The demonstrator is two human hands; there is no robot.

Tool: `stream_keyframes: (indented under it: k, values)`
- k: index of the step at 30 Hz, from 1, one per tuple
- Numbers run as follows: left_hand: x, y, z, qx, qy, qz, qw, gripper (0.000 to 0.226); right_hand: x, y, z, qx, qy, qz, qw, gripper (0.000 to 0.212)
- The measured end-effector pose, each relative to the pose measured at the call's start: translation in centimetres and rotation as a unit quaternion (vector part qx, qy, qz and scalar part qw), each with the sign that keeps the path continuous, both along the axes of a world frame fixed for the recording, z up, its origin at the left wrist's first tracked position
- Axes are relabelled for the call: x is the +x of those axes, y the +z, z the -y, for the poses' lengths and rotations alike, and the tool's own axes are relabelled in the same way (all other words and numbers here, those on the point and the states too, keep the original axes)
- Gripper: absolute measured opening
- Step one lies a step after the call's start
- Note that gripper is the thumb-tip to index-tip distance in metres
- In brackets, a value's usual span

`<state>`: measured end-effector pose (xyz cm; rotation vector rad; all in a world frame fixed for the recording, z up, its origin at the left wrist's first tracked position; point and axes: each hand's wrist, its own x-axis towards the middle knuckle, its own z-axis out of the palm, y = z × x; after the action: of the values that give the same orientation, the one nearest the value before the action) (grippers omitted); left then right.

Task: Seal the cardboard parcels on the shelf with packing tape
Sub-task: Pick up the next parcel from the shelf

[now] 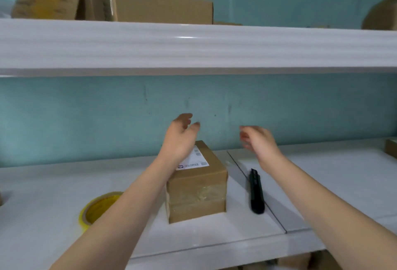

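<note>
A small cardboard parcel (199, 188) stands on the white shelf (322, 183), with a white label on top and clear tape across its front face. My left hand (180, 138) hovers above its far left corner, fingers loose and holding nothing. My right hand (260, 143) is raised to the right of the parcel, fingers loosely curled, empty and blurred. A yellow roll of packing tape (96, 207) lies on the shelf to the left, partly hidden by my left forearm. A black utility knife (256, 192) lies right of the parcel.
An upper white shelf (193, 46) carries two larger cardboard boxes (159, 3) at the left and another box (382, 14) at the far right. A box corner (391, 147) shows at the right edge of the lower shelf. A teal wall is behind.
</note>
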<state>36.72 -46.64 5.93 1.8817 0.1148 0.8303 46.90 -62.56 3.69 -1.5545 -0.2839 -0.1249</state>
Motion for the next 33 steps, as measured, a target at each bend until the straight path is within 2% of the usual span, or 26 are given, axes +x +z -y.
stream_keyframes:
  k: [3, 6, 12, 15, 20, 25, 33]
  values:
    - [1.3, -0.1, 5.1, -0.04, -0.127, 0.027, 0.991, 0.022, -1.6, 0.9, 4.4, 0.039, -0.074, 0.041, 0.996, 0.021]
    - [3.1, -1.1, 9.8, -0.094, -0.205, 0.016, 0.974, 0.014, -3.4, 0.9, 9.8, 0.076, -0.136, 0.045, 0.987, 0.022]
    - [5.2, -2.4, 19.0, -0.155, -0.322, -0.038, 0.933, 0.021, -6.6, -0.2, 21.5, 0.118, -0.258, 0.047, 0.958, 0.021]
    - [5.7, -2.8, 23.6, -0.17, -0.353, -0.048, 0.919, 0.02, -7.8, -0.9, 26.4, 0.118, -0.281, 0.027, 0.952, 0.015]
    - [6.2, -4.0, 31.0, -0.19, -0.378, -0.073, 0.903, 0.018, -8.4, -1.5, 33.5, 0.084, -0.316, 0.031, 0.944, 0.016]
    - [7.6, -4.8, 37.6, -0.225, -0.365, -0.084, 0.9, 0.017, -7.6, -1.9, 40.9, 0.061, -0.296, 0.017, 0.953, 0.015]
    - [11.1, -5.2, 44.7, -0.247, -0.325, -0.089, 0.909, 0.017, -5.6, -2.2, 50.9, 0.088, -0.294, -0.011, 0.952, 0.015]
